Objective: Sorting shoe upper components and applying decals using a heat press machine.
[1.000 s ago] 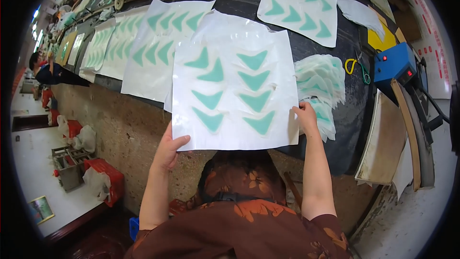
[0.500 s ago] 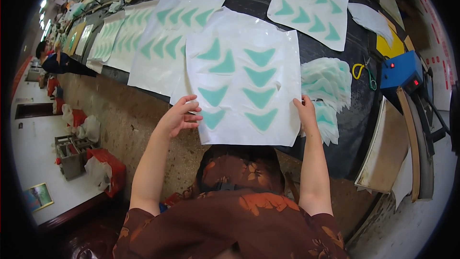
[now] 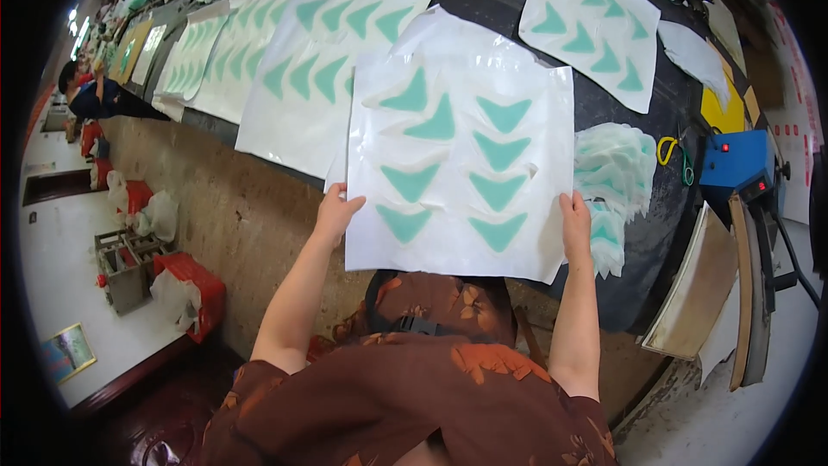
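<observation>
A white sheet bearing several green V-shaped pieces is raised in front of me at the table's near edge. My left hand pinches its left edge, thumb on top and fingers behind. Opposite it, my right hand grips the right edge near the lower corner. Most pieces point downward; two at the upper left are turned differently. Under the sheet's far end lies another white sheet, mostly hidden. Just right of my right hand is a stack of white-and-green cut pieces.
More sheets with green pieces lie along the dark table to the left, and one at the far right. Scissors rest beside a blue machine. Boards lean at the right. A person stands far left.
My left hand has closed from spread fingers onto the sheet's left edge. The sheet now hangs between both hands, squarer to me. The whole view has shifted slightly.
</observation>
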